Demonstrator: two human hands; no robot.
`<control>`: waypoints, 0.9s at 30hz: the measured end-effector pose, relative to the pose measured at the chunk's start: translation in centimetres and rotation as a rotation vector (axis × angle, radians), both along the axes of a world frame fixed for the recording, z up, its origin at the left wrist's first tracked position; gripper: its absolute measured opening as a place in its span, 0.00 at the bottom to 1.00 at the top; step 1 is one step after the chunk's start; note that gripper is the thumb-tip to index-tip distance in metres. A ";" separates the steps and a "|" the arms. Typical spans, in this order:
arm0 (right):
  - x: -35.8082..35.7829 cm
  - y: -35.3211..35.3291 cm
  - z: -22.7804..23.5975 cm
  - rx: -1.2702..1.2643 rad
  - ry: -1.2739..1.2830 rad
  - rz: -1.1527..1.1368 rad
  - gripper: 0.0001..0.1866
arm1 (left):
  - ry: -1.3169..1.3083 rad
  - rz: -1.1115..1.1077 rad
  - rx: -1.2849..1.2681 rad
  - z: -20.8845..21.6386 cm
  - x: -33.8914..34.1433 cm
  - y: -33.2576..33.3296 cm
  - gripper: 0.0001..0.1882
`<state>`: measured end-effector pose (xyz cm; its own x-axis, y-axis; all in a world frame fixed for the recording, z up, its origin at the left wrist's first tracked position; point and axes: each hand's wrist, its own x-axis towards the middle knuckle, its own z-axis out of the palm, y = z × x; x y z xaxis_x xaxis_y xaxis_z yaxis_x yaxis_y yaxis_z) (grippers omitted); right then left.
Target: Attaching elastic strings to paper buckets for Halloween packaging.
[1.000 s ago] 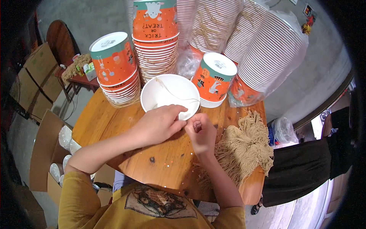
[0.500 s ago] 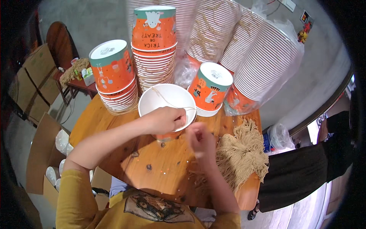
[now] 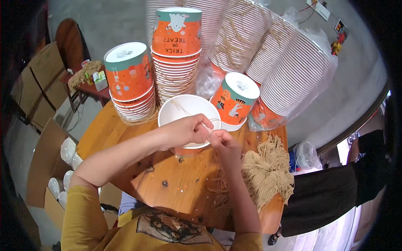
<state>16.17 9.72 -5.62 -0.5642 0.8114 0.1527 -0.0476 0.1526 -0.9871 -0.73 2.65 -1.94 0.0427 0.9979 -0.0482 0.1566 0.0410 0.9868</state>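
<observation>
A white-lined paper bucket (image 3: 184, 106) stands upright on the wooden table, open end up. Thin tan string (image 3: 183, 109) crosses its inside and runs to the near right rim. Over that rim, my left hand (image 3: 188, 130) is closed with thumb and fingers pinched on the string. Close beside it, my right hand (image 3: 225, 144) is pinched too, its fingertips almost touching the left ones at the string. The hands hide part of the rim and the string's end. Right of my right forearm lies a heap of tan strings (image 3: 270, 171).
Upside-down orange and green buckets are stacked at the left (image 3: 127, 75), behind (image 3: 176, 33) and right (image 3: 235, 98). Taller plastic-wrapped stacks (image 3: 293, 71) lean behind. A cardboard box (image 3: 44, 167) with white buckets sits left on the floor; a person in dark clothes (image 3: 326, 196) is at right.
My right hand has moved up and in to meet the left at the bucket's rim, its fingers now pinched. The whole view has shifted slightly.
</observation>
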 end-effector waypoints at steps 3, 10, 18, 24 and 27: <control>-0.3 -0.6 0.6 -0.153 0.031 0.073 0.06 | -0.025 -0.014 -0.142 0.0 0.0 0.1 0.19; 1.5 -0.1 1.2 0.038 0.051 0.204 0.05 | -0.275 -0.029 -0.223 -0.5 -0.1 0.2 0.10; 1.5 0.6 7.2 0.213 -0.102 0.498 0.04 | -0.194 -0.057 -0.067 -0.7 1.0 0.0 0.05; 1.1 2.1 4.7 0.699 -0.207 0.168 0.03 | -0.256 -0.173 -0.108 -0.4 0.9 -0.3 0.05; 1.6 2.4 2.9 0.820 -0.167 0.032 0.02 | -0.269 -0.110 -0.133 -0.5 1.1 -0.2 0.04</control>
